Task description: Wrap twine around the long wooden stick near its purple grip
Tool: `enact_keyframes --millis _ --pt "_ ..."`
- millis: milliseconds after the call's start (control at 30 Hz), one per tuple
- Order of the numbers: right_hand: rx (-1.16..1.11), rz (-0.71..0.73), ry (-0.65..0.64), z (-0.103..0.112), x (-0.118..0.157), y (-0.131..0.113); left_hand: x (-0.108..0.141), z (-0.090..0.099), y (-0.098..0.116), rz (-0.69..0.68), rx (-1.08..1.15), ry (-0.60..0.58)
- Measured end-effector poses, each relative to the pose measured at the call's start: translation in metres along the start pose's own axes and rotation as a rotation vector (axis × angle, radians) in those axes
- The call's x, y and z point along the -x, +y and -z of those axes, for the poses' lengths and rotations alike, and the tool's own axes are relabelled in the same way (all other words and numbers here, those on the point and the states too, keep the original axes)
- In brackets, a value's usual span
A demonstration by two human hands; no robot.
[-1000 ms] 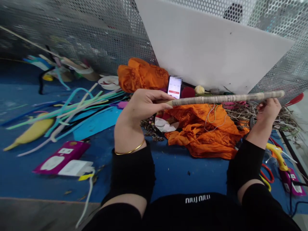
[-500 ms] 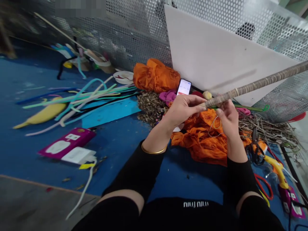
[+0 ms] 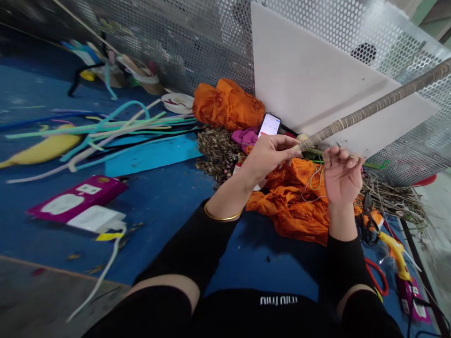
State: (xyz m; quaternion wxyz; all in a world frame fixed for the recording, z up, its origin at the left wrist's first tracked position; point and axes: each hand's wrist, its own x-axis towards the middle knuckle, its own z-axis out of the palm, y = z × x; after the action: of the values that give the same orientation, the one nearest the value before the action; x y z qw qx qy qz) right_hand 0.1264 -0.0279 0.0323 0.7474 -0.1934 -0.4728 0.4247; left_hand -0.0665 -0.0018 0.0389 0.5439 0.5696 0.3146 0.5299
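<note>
left fingers (image 3: pixel 280 139) are pinching rod (image 3: pixel 373 107) by its end; right hand (image 3: pixel 341 180) hovering empty, loosely curled; likely steadying, next needing right-hand support.

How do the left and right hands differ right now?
The left hand pinches the near end of the wrapped stick; the right hand is open, fingers loosely curled, with nothing visible in it. The left wears a gold bangle; the right shows none. Both arms have black sleeves.
</note>
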Motion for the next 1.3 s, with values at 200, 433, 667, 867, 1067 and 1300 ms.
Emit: enact_keyframes --millis 200,433,667,867,1067,1300 --pt "0.226 0.155 -0.207 -0.019 0.023 0.004 -0.003 -0.01 -0.007 -0.004 0.096 0.003" --pt "0.922 0.477 -0.425 -0.03 0.047 -0.012 -0.006 -0.02 -0.026 -0.142 0.017 0.106" --pt "1.048 0.702 -0.452 -0.042 0.051 -0.002 -0.002 -0.021 -0.028 -0.156 -0.335 0.106" --pt "1.065 0.654 -0.526 -0.038 0.042 -0.019 0.001 -0.017 -0.022 -0.143 -0.615 0.067" --pt "1.138 0.561 -0.452 -0.018 0.03 -0.048 0.004 -0.021 -0.017 -0.103 -0.756 0.025" --pt "1.062 0.439 -0.406 -0.003 0.022 -0.048 0.011 -0.03 -0.017 -0.098 -0.893 -0.031"
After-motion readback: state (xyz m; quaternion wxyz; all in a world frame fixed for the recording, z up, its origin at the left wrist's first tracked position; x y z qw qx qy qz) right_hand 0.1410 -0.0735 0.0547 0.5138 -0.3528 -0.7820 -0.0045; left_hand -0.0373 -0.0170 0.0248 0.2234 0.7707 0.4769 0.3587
